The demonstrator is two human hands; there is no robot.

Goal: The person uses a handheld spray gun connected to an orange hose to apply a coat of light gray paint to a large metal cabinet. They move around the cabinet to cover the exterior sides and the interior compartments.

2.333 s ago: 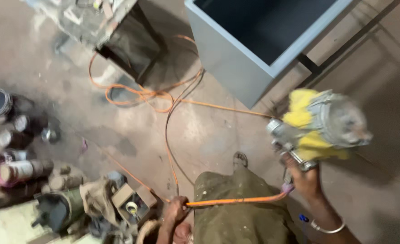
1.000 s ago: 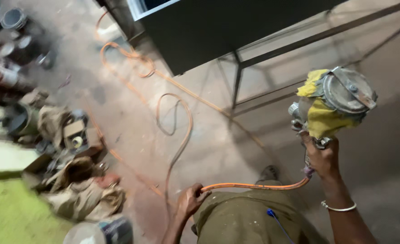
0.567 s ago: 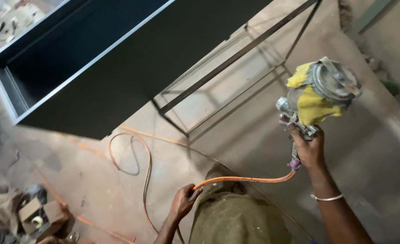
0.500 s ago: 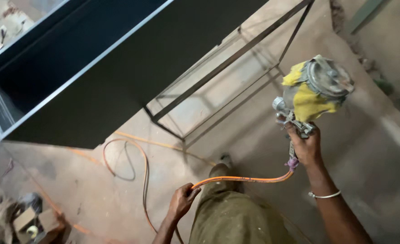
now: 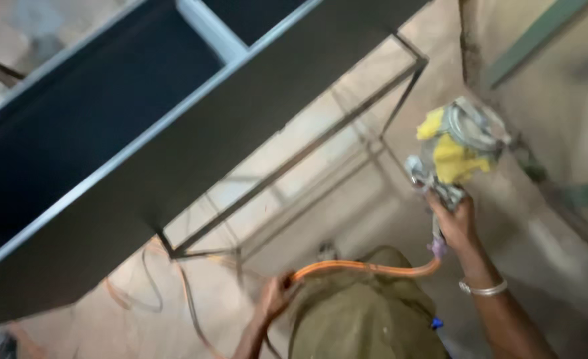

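My right hand (image 5: 455, 221) grips the handle of a paint spray gun (image 5: 457, 149) with a round metal cup wrapped in yellow cloth, held up at the right. An orange air hose (image 5: 367, 268) runs from the gun's base across my olive-clad front to my left hand (image 5: 275, 298), which is closed around the hose near my waist. A long dark metal box (image 5: 174, 159) with an open top and a pale divider rests on a thin metal frame stand (image 5: 294, 159) just ahead of me, to the left of the gun.
More orange hose (image 5: 187, 299) loops on the concrete floor under the box. A rough wall with green-painted bars (image 5: 546, 86) rises at the right, close behind the spray gun. A bangle sits on my right wrist.
The view has swung from the cluttered floor with tins and rags up to the dark box, which now fills the left. Both hands keep their hold on gun and hose.
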